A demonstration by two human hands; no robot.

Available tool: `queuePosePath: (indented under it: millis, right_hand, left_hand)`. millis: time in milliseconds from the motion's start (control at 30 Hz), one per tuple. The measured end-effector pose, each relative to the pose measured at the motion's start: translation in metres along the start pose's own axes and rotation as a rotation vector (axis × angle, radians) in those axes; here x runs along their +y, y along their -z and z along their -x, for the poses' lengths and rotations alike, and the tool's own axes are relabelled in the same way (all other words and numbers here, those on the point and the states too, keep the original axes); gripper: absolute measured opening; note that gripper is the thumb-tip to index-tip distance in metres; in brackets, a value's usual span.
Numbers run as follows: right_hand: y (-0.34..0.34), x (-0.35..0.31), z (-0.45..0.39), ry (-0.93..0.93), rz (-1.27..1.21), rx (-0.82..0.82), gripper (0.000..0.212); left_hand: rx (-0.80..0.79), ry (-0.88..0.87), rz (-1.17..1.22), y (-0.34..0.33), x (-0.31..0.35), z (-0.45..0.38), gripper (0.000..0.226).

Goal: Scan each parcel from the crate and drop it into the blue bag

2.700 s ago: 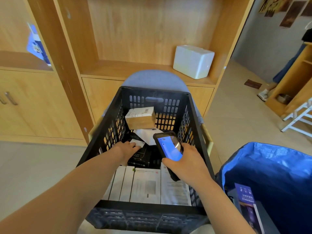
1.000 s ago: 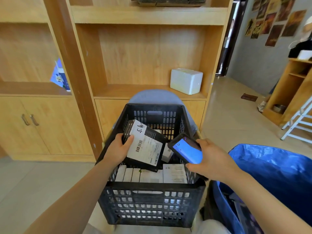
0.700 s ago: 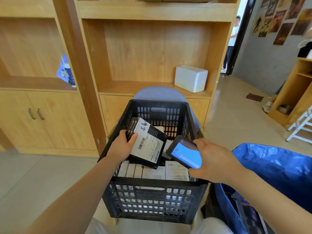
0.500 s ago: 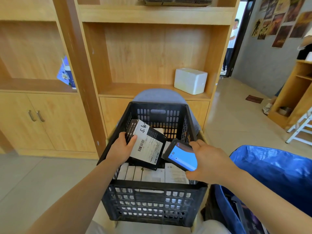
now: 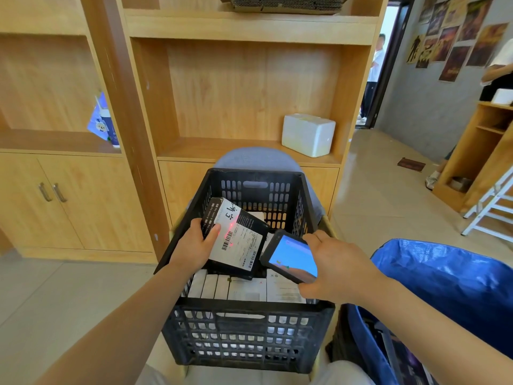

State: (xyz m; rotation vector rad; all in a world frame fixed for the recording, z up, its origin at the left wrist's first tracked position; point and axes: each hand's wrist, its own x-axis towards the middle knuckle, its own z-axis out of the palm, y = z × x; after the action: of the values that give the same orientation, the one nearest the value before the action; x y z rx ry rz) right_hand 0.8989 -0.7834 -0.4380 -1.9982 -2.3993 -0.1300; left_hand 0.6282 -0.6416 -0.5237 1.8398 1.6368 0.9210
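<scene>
Black perforated plastic forms the one crate (image 5: 244, 333), which sits on a grey-backed chair (image 5: 256, 158) in front of a light wooden shelf unit (image 5: 244, 87). The person's left hand (image 5: 194, 247) grasps one flat black parcel with a white shipping label (image 5: 236, 240), thumb curled over the label's left edge, and holds it tilted above the crate's open top. Two red light spots fall on that label, one above the left barcode and one below it. The label carries two barcodes, one at its left and one at its lower right corner.

The person's right hand (image 5: 337, 269) clasps one black handheld scanner with a lit blue screen (image 5: 290, 257), fingers wrapped round its right side; the device's top corner lies just beside the parcel's right edge.

Inside the crate, along the near wall, white boxes stand on edge in a row (image 5: 244, 287); at least five faces can be counted. Further items behind the held parcel are mostly hidden.

One blue woven plastic bag (image 5: 444, 287) stands open to the right of the crate, touching or nearly touching it.

One white foam box (image 5: 308, 134) rests on the shelf behind.
</scene>
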Motion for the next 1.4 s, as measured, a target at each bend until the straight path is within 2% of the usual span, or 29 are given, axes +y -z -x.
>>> queuePosePath:
  millis: [833, 1100, 1200, 1400]
  right_hand:
    - [0.000, 0.004, 0.005, 0.007, -0.014, -0.039, 0.078]
    - [-0.003, 0.027, 0.028, -0.171, -0.185, 0.031, 0.070]
    - [-0.003, 0.049, 0.045, -0.278, -0.272, 0.090, 0.072]
    - [-0.002, 0.101, 0.081, -0.445, -0.433, 0.166, 0.057]
  left_hand:
    - [0.029, -0.025, 0.001, 0.002, 0.004, 0.002, 0.046]
    - [0.069, -0.091, 0.074, 0.008, 0.024, 0.005, 0.049]
    - [0.129, -0.140, 0.147, 0.010, 0.051, 0.004, 0.052]
    - [0.142, -0.258, 0.305, -0.008, 0.136, -0.001, 0.050]
